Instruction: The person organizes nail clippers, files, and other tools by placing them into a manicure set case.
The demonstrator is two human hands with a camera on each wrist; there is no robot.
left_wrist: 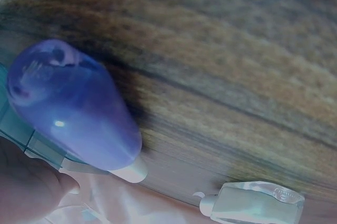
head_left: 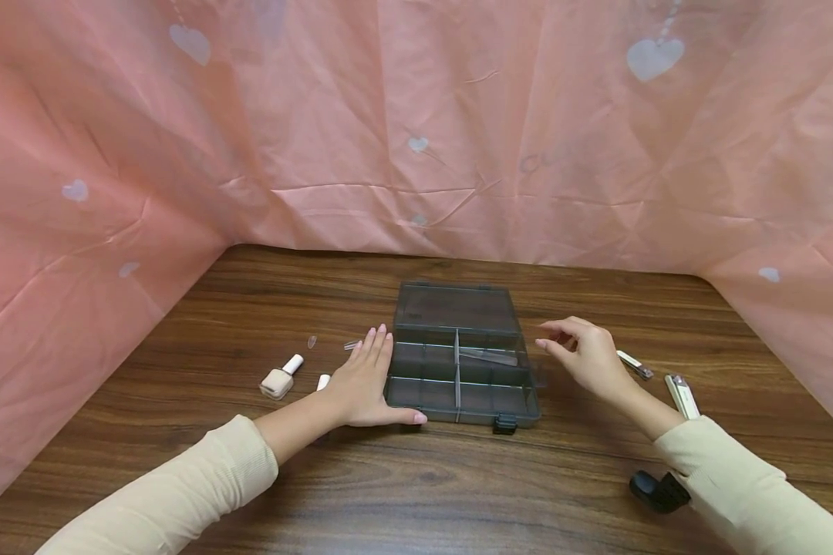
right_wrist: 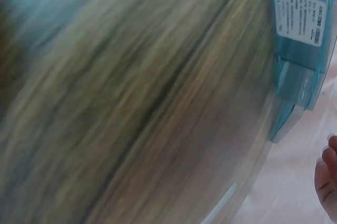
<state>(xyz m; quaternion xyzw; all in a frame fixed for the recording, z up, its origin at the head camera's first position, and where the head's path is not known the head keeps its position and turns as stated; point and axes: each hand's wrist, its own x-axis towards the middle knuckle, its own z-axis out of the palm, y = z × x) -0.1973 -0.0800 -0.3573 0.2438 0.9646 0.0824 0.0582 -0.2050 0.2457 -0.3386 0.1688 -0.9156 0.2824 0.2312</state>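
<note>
From my end, the relation that counts is the box sitting between the two hands, with its open lid laid back on the far side. With the lid out flat, I judge its long axis to run away from the person, and the divider follows that same line. The strip lies crosswise in the far right compartment.

The left hand is the nearer one: it looks to be touching the box, its straight fingers along the left wall and its thumb reaching over to the near edge, gripping nothing. Its forearm comes up from the lower left.

The right hand hangs just off the right wall, apart from it, wrist bent and fingertips turned toward the box. Its fingers are loosely bent, with a gap before the thumb, and I see nothing held there.

On my left wrist view, a purple bottle sits close by the box. The right wrist view gives me the label on the box; the surface carries it all.
</note>
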